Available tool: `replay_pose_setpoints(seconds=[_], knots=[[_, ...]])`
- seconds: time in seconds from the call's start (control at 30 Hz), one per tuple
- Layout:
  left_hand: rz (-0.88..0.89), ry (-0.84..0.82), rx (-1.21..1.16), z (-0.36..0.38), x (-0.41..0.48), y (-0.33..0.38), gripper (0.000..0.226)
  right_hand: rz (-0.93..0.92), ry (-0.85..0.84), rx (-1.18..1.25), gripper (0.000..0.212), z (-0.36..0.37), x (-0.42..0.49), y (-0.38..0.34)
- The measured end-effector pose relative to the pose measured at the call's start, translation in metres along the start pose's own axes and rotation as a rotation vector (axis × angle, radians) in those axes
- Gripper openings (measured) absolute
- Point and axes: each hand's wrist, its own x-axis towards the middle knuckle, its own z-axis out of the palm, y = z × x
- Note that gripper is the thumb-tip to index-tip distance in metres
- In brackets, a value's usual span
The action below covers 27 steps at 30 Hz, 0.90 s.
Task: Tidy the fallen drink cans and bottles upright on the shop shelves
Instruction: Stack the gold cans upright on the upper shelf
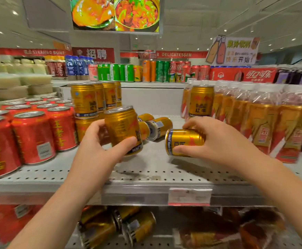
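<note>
My left hand grips a gold can, nearly upright and tilted a little, above the grey perforated shelf. My right hand grips a second gold can lying on its side, its end facing left. Behind them several more gold cans lie fallen on the shelf. Stacked gold cans stand upright at the back left, and one gold can stands at the back right.
Red cans stand in rows on the left. Shrink-wrapped bottles fill the right side. A price tag hangs on the shelf edge. On the shelf below, gold cans lie toppled beside dark packs.
</note>
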Motion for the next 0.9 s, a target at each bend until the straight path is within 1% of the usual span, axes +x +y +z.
replay_pose_setpoints(seconds=[0.07,0.27,0.4,0.47,0.6,0.7,0.8,0.9], knots=[[0.011,-0.014,-0.044,0.017,-0.001,0.008,0.058,-0.042,-0.078,-0.093,0.07,-0.014,0.005,0.007],[0.021,-0.094,-0.088,0.062,-0.003,0.014,0.049,-0.135,-0.315,-0.276,0.065,-0.037,0.028,0.012],[-0.008,-0.095,-0.078,0.079,-0.004,0.007,0.048,-0.197,-0.406,-0.38,0.065,-0.032,0.051,0.003],[-0.005,-0.078,-0.053,0.081,-0.004,0.002,0.048,-0.238,-0.418,-0.392,0.066,-0.025,0.062,0.0],[-0.005,-0.054,-0.064,0.076,-0.003,-0.002,0.05,-0.237,-0.367,-0.235,0.088,-0.005,0.064,0.01],[0.003,-0.052,-0.074,0.074,-0.002,-0.001,0.05,-0.246,-0.293,-0.083,0.093,0.003,0.054,0.019],[0.017,-0.048,-0.107,0.078,0.003,0.008,0.055,-0.242,-0.13,0.058,0.09,0.005,0.035,0.029],[0.056,-0.048,-0.16,0.085,0.014,0.022,0.055,-0.141,0.065,0.214,0.084,0.017,0.005,0.036]])
